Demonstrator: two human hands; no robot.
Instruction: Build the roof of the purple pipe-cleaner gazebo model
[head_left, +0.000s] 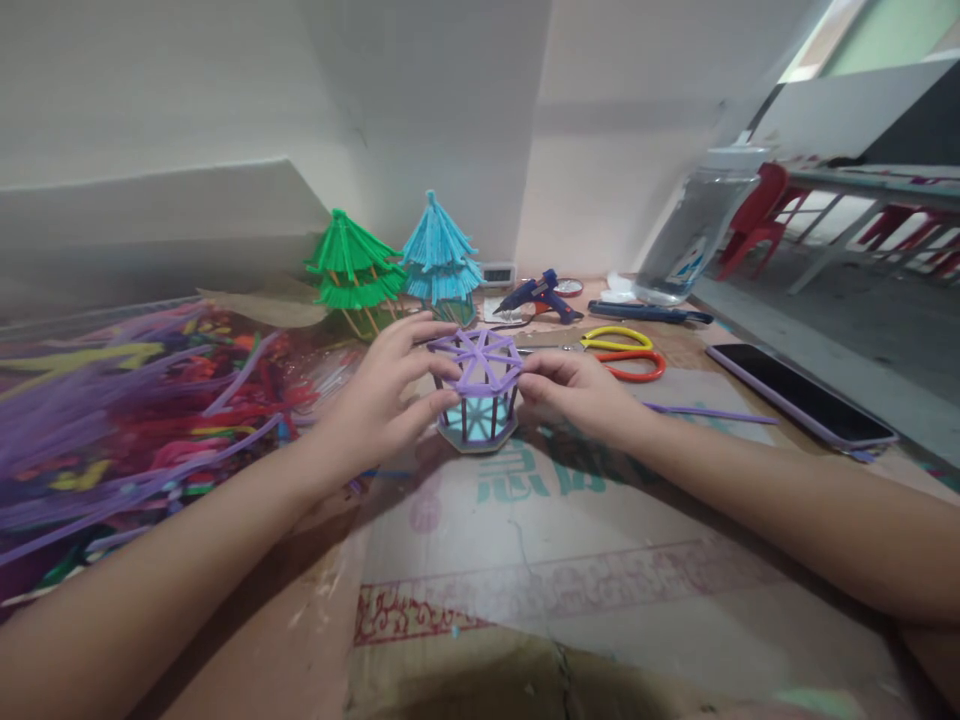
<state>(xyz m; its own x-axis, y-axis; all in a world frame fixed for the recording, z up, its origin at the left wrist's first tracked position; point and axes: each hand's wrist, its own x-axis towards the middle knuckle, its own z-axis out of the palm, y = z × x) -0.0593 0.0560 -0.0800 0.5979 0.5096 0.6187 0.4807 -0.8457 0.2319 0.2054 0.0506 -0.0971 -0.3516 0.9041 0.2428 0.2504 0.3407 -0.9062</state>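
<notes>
A small eight-sided pavilion model stands upright on the table before me, with a purple pipe-cleaner top of spokes and rim, dark posts and a pale blue-green base. My left hand holds it from the left, fingers reaching over the top's edge and thumb against the near-left side. At the right rim, the thumb and forefinger of my right hand pinch the purple edge; the exact spot between the fingertips is hidden. Behind stand two finished-looking pipe-cleaner pavilions, one green and one blue.
Loose pipe cleaners are heaped on the left. A blue glue gun, scissors, a utility knife and a clear jar lie or stand behind. On the right are a phone and a purple pipe cleaner.
</notes>
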